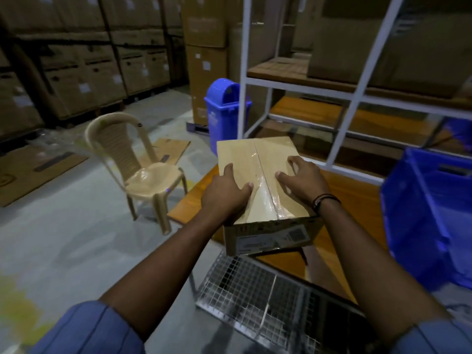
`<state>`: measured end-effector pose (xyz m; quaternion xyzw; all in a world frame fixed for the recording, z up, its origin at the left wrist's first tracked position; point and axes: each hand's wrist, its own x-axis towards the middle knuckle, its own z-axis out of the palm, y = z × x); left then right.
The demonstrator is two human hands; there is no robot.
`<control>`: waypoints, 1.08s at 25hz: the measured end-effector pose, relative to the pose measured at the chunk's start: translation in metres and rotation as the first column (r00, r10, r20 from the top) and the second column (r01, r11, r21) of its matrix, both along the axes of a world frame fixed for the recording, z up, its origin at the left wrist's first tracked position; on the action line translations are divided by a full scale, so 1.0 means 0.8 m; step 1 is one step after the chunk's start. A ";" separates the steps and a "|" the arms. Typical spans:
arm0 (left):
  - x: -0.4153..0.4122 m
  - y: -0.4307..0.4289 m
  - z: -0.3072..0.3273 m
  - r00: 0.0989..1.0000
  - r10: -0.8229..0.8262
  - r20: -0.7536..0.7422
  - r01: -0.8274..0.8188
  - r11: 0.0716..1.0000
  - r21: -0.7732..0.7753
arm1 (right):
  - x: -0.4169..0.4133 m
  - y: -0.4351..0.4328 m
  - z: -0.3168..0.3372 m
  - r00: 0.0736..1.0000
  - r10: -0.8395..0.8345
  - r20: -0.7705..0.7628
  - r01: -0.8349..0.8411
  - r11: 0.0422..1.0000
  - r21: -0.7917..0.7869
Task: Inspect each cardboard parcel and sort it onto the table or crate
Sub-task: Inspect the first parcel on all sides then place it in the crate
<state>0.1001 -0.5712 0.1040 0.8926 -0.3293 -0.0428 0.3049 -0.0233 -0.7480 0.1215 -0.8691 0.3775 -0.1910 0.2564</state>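
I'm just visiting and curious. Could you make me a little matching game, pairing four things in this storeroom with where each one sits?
Things:
1. cardboard parcel
2. plastic chair
3. bin
4. crate

Places:
A. at the far right of the view
B. under the left hand and right hand
C. on the floor, left of the table
D. on the floor beside the white rack

Pairs: 1-B, 2-C, 3-D, 4-A
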 end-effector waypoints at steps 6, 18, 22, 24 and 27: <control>-0.005 -0.096 -0.021 0.993 -0.102 -0.057 0.103 0.994 0.025 | -0.023 -0.101 -0.025 0.984 -0.100 -0.147 0.101 0.995 -0.004; 0.139 -0.189 0.008 0.894 -0.444 0.062 0.406 0.861 0.307 | 0.056 0.047 -0.030 0.931 0.061 -0.359 -0.125 0.980 -0.157; 0.154 -0.186 -0.020 0.888 -0.448 0.098 0.411 0.873 0.263 | 0.028 0.030 -0.032 0.944 -0.057 -0.325 -0.010 0.980 -0.200; 0.155 -0.177 -0.034 0.899 -0.434 0.064 0.422 0.896 0.142 | 0.001 0.012 -0.039 0.931 -0.171 -0.321 0.093 0.965 -0.244; 0.138 -0.155 -0.050 0.886 -0.464 -0.001 0.463 0.885 -0.047 | -0.039 -0.017 -0.060 0.854 -0.427 -0.298 0.338 0.889 -0.308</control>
